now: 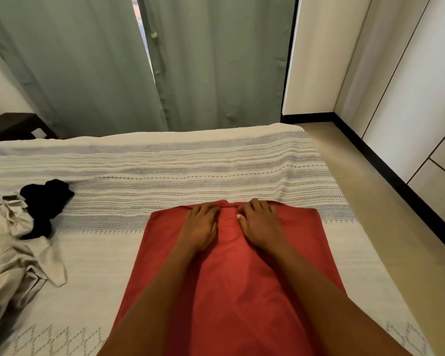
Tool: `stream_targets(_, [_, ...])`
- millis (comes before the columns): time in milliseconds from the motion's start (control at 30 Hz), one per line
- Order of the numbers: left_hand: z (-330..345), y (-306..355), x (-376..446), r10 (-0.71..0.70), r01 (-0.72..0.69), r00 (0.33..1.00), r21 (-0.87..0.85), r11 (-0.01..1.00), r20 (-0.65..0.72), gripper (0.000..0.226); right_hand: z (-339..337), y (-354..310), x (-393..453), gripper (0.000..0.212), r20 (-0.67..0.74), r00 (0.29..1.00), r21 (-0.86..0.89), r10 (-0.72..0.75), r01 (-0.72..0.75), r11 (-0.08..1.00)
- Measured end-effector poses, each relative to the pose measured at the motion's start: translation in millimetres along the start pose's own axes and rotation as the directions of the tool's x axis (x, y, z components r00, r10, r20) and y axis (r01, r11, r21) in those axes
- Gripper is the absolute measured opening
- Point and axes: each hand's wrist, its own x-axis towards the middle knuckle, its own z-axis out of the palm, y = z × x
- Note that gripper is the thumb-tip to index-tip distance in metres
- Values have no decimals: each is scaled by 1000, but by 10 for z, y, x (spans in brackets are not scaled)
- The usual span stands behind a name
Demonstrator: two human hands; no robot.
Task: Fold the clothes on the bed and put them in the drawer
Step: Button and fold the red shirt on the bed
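My left hand (201,227) and right hand (261,224) lay flat, fingers (206,208) straight and slightly spread, pressing the flat red cotton garment (224,278) onto the patterned cream bed (165,170). Crumpled beige and black clothes (23,227) lay well left of my fingers.

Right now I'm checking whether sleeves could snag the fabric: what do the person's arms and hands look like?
Both forearms are bare, with no sleeves in view. The left hand and right hand show no gloves, rings or watch. The fingers are uncovered, with short nails.
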Motion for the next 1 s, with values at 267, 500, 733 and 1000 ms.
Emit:
stream_targets(267, [-29, 15, 82, -47, 57, 987, -59, 997, 153, 70, -53, -36, 95, 64, 269, 962, 91, 45, -72, 993])
stream_targets(500, [-385, 114, -803, -97, 98, 995, -149, 984, 14, 66, -462, -455, -353, 41, 102, 993, 199, -52, 31, 980])
stream_targets(733, [-579, -2, -2704, -231, 158, 946, -296, 942, -228, 34, -678, -1536, -1522, 46, 78, 967, 339, -244, 205, 918])
stream_targets(1000, [-865, 105, -4856, -605, 475, 695, -385, 792, -389, 28, -880, -2746, -2819, 38, 297, 856, 363, -424, 309, 879])
